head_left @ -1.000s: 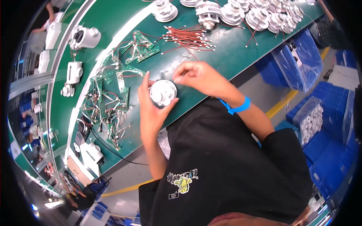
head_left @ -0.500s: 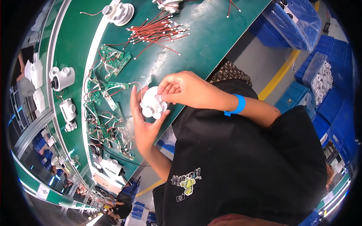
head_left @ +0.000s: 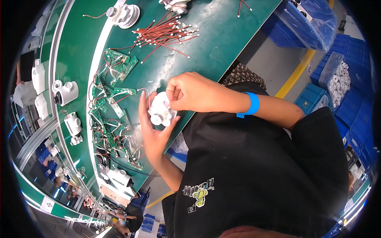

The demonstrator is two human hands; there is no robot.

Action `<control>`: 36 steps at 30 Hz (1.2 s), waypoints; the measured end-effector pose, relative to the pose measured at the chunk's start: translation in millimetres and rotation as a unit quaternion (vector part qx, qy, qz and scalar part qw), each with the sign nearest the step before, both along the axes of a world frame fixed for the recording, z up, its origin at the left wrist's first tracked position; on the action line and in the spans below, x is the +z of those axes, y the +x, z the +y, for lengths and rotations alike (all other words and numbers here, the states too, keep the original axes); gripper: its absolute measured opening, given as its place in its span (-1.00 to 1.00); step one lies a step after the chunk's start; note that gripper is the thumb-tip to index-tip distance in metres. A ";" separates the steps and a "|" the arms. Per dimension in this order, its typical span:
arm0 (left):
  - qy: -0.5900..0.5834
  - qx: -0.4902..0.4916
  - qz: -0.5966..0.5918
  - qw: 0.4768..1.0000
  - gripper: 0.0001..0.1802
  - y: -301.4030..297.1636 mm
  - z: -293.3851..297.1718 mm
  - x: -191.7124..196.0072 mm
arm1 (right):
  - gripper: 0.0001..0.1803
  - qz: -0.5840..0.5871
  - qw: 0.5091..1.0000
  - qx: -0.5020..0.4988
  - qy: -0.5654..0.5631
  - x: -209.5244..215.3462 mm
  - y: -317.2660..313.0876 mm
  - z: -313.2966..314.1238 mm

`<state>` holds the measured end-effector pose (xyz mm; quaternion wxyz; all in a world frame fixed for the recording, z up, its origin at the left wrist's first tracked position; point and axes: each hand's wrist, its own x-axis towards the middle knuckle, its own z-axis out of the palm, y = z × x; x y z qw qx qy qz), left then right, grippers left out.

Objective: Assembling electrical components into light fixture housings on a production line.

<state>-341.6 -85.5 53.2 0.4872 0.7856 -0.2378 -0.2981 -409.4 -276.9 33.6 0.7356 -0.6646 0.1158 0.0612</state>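
Observation:
My left hand (head_left: pixel 154 133) cradles a white plastic housing (head_left: pixel 160 113) with a round knob at its lower end, just over the near edge of the green table. Against the upper right side of that housing, my right hand (head_left: pixel 189 93) has its fingers curled in a pinch; whatever they grip is hidden. A thin red-and-white wire (head_left: pixel 147 92) rises from the housing by the left fingertips. Left of my hands lies a heap of green circuit boards (head_left: pixel 119 106) with wires attached.
Red cables (head_left: pixel 164 35) with white plugs lie in a pile farther up the table. A similar white housing (head_left: pixel 124 16) stands at the far left. White camera-like units (head_left: pixel 68 92) sit beyond the pale rail. Blue crates (head_left: pixel 333 75) stand on the floor at the right.
My right hand has turned slightly at the wrist, its fingers curling tighter at the housing. The left hand keeps its hold almost unmoved.

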 end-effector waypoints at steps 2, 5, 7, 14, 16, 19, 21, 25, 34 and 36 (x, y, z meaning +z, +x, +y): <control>-0.006 0.001 0.004 1.000 0.17 -1.4 3.0 -1.8 | -0.82 0.001 1.000 -0.007 -0.006 0.9 -1.4 2.2; -0.010 0.014 0.020 1.000 0.15 -4.6 3.2 -0.4 | -0.82 -0.006 1.000 -0.021 -0.008 3.0 -3.6 5.1; -0.012 0.010 0.012 1.000 0.17 -3.9 3.0 -3.7 | -0.82 -0.014 0.999 -0.032 -0.010 3.5 -3.8 6.4; -0.056 0.032 -0.038 0.997 0.30 -7.4 -13.5 -15.4 | -0.85 -0.029 0.993 -0.088 -0.074 8.4 -0.3 11.6; -0.108 0.046 -0.035 0.992 0.31 -2.9 -8.7 -27.8 | -0.84 -0.062 0.991 -0.099 -0.065 9.0 -0.6 9.7; -0.094 0.051 -0.071 0.992 0.33 -6.8 -10.6 -27.7 | -0.84 -0.023 0.992 -0.102 -0.076 6.9 2.4 18.0; -0.127 0.052 -0.048 0.989 0.34 -7.6 -13.2 -33.7 | -0.86 -0.028 0.993 -0.102 -0.051 4.0 1.4 16.5; -0.125 0.040 -0.037 0.991 0.35 -8.3 -16.5 -35.6 | -0.87 0.015 0.998 -0.064 0.009 9.3 -3.4 8.0; -0.158 0.056 -0.099 0.981 0.38 -25.5 -26.7 -33.8 | -0.63 -0.093 0.963 -0.097 -0.234 14.2 4.6 -22.5; -0.156 0.056 -0.119 0.979 0.40 -28.6 -25.5 -36.7 | -0.47 -0.013 0.976 0.003 -0.216 23.5 15.8 -21.6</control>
